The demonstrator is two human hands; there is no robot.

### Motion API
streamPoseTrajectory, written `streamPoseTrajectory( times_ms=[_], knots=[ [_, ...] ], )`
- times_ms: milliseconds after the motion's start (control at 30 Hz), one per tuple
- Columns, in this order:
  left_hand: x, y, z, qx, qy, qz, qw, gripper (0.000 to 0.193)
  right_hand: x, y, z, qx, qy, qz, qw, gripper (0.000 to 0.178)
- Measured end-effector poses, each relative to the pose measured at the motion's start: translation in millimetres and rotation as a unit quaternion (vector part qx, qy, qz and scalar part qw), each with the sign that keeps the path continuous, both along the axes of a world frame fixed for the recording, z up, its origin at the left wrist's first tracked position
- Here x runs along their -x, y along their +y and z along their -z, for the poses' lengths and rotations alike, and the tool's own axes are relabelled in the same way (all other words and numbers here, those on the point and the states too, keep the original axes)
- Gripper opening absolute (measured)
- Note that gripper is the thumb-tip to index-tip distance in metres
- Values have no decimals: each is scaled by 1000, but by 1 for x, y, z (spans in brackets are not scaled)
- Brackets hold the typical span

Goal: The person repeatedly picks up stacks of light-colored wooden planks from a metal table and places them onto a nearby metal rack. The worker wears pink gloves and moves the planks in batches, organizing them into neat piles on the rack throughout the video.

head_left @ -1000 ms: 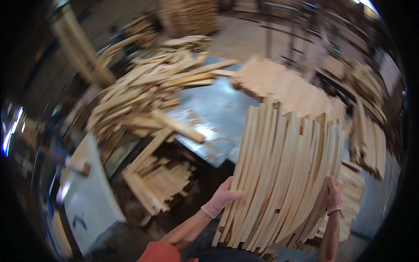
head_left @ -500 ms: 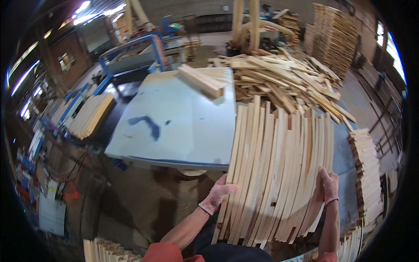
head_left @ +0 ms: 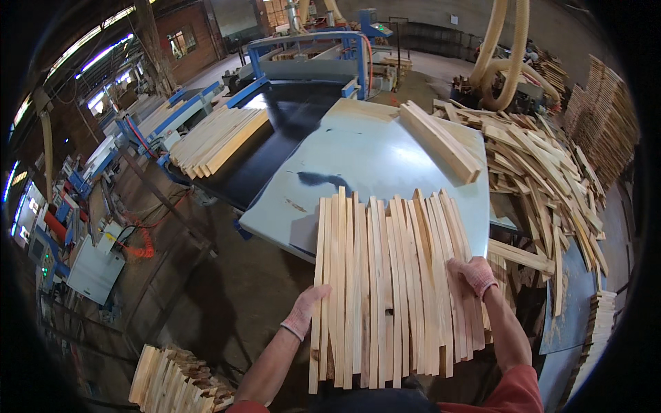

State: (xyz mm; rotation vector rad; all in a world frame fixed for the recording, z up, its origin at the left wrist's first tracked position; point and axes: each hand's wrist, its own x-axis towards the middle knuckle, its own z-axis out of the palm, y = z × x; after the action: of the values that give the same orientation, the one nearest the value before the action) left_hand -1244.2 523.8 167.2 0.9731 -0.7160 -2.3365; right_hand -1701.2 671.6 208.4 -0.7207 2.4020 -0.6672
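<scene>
A wide row of thin wooden strips (head_left: 385, 289), packed side by side with uneven ends, is squeezed between my two gloved hands. My left hand (head_left: 304, 311) presses on the row's left edge, its thumb on the outer strip. Gripping the right edge is my right hand (head_left: 474, 274), thumb over the strips. Both hands' other fingers are partly hidden. The far ends of the strips overlap the near edge of a pale table top (head_left: 372, 155); their near ends hang close to my body. On that table top lie a few thicker wooden pieces (head_left: 441, 141).
Left of the table top, a black conveyor belt (head_left: 275, 131) runs under a blue frame (head_left: 310, 41), with more boards (head_left: 219, 138) beside it. A loose heap of wood strips (head_left: 537, 172) lies right. Stacked strips (head_left: 179, 382) stand at lower left. A control cabinet (head_left: 96, 272) is far left.
My view has turned left. The row of strips, held in both hands, has swung from the right side to the pale table top's near edge.
</scene>
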Motion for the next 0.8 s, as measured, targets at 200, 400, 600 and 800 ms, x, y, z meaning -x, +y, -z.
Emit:
streamPoseTrajectory(
  times_ms=[200, 400, 600, 800],
  knots=[
    [33, -170, -39, 88, -104, 45, 990, 67, 1, -118, 6, 27, -15, 59, 998, 81],
    [52, -367, -34, 212, -146, 103, 961, 79, -14, -251, 8, 60, -24, 125, 990, 78],
    [48, -538, -70, 456, -542, 226, 668, 105, -65, -387, 7, 46, -16, 114, 992, 84],
    [-5, -642, -67, 476, -662, 184, 549, 115, -144, -523, 14, 107, -96, 64, 987, 70]
  ],
)
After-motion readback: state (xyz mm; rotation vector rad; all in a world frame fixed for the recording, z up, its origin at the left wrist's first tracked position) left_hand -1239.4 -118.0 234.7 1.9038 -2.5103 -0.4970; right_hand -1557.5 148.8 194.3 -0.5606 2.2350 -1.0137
